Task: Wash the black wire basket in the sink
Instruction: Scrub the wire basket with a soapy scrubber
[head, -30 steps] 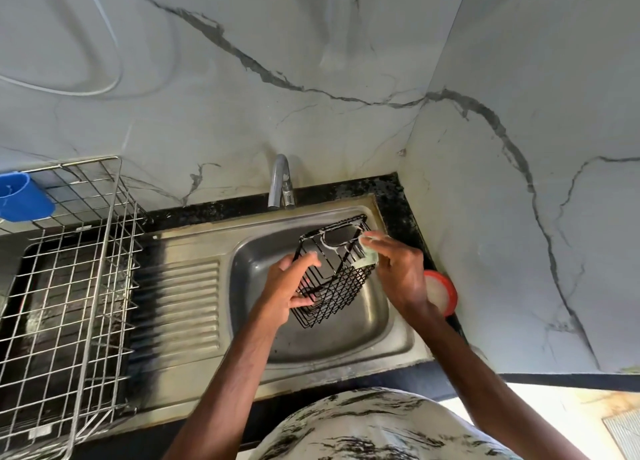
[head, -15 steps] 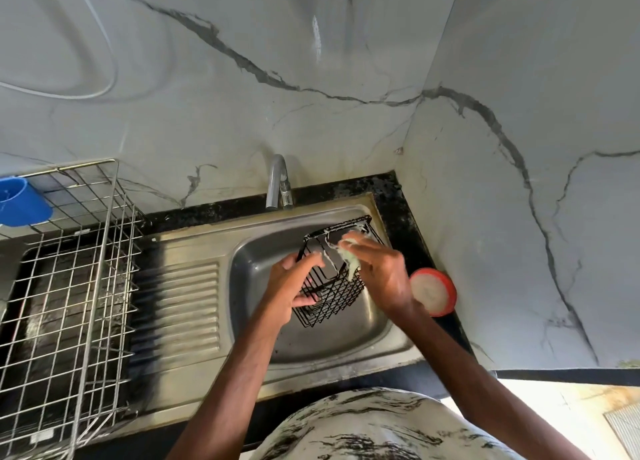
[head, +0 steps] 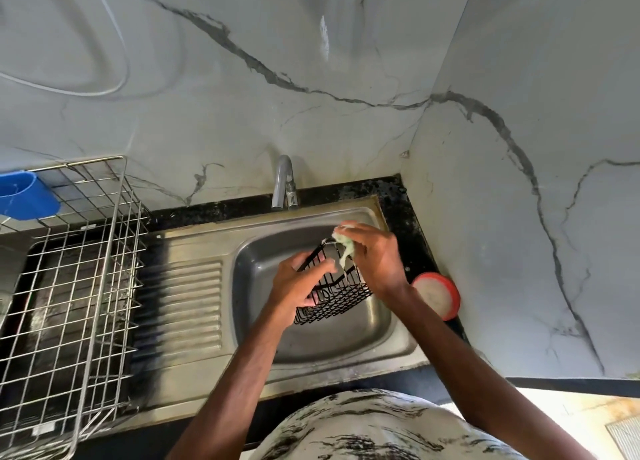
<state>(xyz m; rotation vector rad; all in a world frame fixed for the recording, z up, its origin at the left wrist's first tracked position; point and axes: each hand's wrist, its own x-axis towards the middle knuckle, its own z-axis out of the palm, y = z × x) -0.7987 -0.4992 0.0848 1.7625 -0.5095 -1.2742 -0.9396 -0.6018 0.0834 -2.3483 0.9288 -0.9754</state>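
We judge this the scrubbing step: our left hand grips the black wire basket, tilted over the stainless steel sink. Our right hand pinches a pale green soapy sponge against its rim. The next move likely calls for turning the basket.

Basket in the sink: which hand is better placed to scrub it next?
Right, probably: the right hand holds the green sponge on the basket, while the left hand grips its side.

The wire basket is black; the scrub pad at its rim is pale green. The sink is dull grey steel, set in a speckled black desk. At the desk's right edge sits a white tub with a red rim. The wall is white, veined grey.
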